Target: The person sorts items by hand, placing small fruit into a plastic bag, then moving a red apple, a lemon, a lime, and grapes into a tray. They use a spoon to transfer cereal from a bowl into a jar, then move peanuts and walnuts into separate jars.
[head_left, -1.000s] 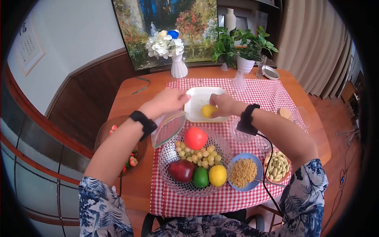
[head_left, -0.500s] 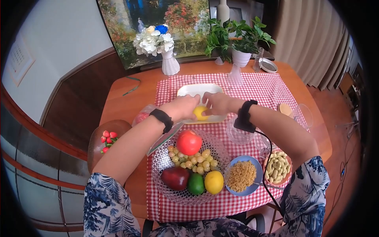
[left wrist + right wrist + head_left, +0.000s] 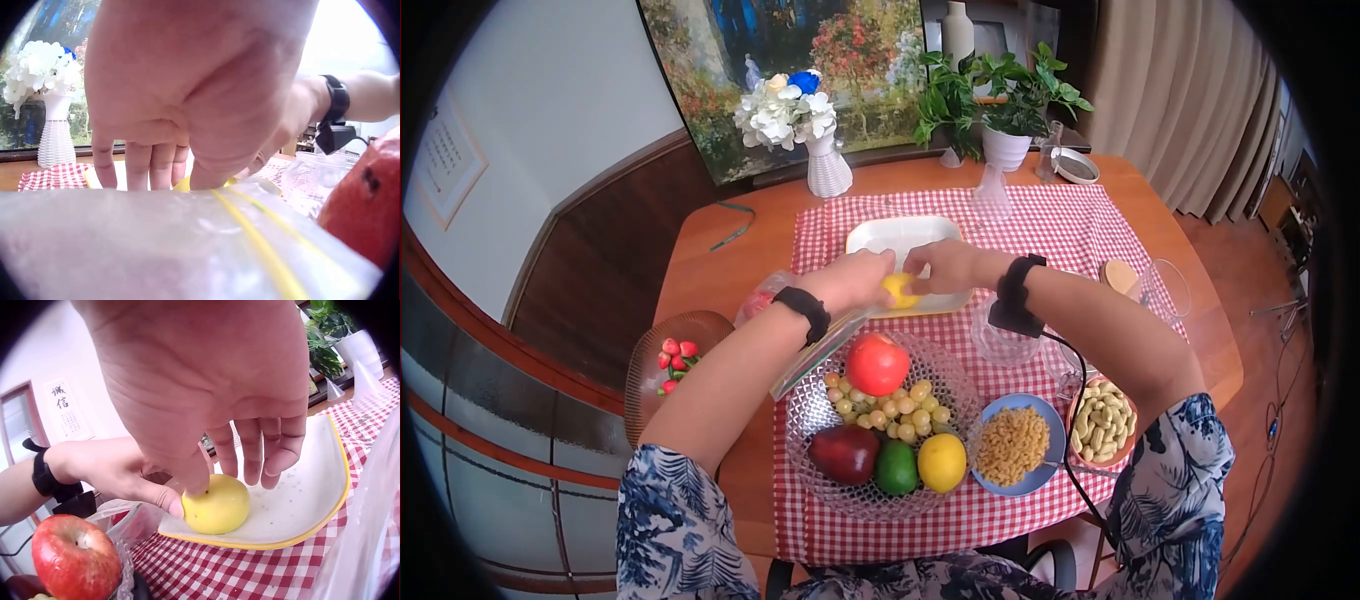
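A yellow lemon (image 3: 217, 507) sits low over the front part of a white tray (image 3: 903, 226) with a yellow rim. My right hand (image 3: 950, 266) holds it from above, thumb at its near top and fingers behind it in the right wrist view. My left hand (image 3: 852, 279) meets it from the left, the thumb tip against its side and the fingers reaching down beyond. Small dark specks dot the tray floor. Below my left wrist, a clear zip bag (image 3: 125, 244) with a yellow seal fills the lower left wrist view.
Nearer me stands a glass bowl (image 3: 800, 470) of fruit with a red fruit (image 3: 878, 364) on top. To its right are a blue plate (image 3: 1055, 425) of brown bits and a bowl of peanuts (image 3: 1103, 425). Clear containers (image 3: 1003, 335) stand right, strawberries (image 3: 672, 360) left.
My left hand has moved right from the tray's left edge to the lemon. The right hand has brought the lemon slightly left, and both hands now meet at it.
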A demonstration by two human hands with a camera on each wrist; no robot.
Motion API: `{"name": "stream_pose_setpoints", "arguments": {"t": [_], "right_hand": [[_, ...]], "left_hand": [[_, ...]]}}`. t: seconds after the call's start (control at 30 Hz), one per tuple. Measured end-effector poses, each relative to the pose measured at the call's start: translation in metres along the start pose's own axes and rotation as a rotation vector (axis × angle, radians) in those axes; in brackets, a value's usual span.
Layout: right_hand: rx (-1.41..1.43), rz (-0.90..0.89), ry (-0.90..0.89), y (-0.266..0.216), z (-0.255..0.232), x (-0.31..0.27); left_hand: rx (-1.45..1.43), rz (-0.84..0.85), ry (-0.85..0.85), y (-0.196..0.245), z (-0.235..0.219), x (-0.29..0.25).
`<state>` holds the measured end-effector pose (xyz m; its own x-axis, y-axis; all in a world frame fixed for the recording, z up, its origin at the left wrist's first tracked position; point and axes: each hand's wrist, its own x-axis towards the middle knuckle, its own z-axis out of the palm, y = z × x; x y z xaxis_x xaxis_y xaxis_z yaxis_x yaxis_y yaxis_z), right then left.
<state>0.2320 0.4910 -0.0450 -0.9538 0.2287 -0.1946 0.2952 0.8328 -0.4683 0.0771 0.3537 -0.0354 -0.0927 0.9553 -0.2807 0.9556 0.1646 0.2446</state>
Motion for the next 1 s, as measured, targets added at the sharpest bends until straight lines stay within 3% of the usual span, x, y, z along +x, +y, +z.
{"name": "stream_pose_setpoints", "arguments": {"t": [0.07,0.33,0.4,0.43,0.5,0.53,0.6,0.63,0.7,0.8,0.9,1.0], "right_hand": [[0.008,-0.021,0.034,0.004,0.004,0.002],[0.193,-0.033,0.037,0.010,-0.004,0.009],[0.474,0.261,0.030,0.011,-0.005,0.011],[0.473,0.262,0.029,0.008,-0.007,0.011],[0.148,0.410,0.063,0.002,-0.011,0.010],[0.146,0.410,0.063,0.002,-0.008,0.010],[-0.122,0.172,0.219,0.002,0.002,0.007],[-0.124,0.173,0.218,0.001,0.005,0.002],[0.102,-0.139,0.185,0.000,0.009,-0.008],[0.099,-0.036,0.079,0.002,0.006,0.000],[0.053,-0.015,0.070,0.005,0.013,0.007],[0.056,-0.070,0.111,0.003,0.011,0.006]], "left_hand": [[0.028,0.080,0.111,-0.008,0.009,0.004],[0.076,0.085,0.119,0.000,0.003,-0.014],[0.084,0.091,0.125,-0.001,0.003,-0.014],[0.100,0.094,0.142,-0.001,0.004,-0.015],[0.114,0.097,0.159,-0.002,0.004,-0.016],[0.108,0.094,0.168,-0.002,0.004,-0.016],[0.100,0.092,0.178,-0.003,0.004,-0.016],[0.075,0.066,0.138,-0.004,0.003,-0.014],[0.048,0.041,0.098,-0.007,0.006,-0.010],[-0.063,-0.046,0.137,-0.013,0.013,-0.005],[-0.044,0.036,0.102,-0.013,0.014,-0.011],[0.033,0.121,0.230,-0.018,0.021,-0.008]]}}
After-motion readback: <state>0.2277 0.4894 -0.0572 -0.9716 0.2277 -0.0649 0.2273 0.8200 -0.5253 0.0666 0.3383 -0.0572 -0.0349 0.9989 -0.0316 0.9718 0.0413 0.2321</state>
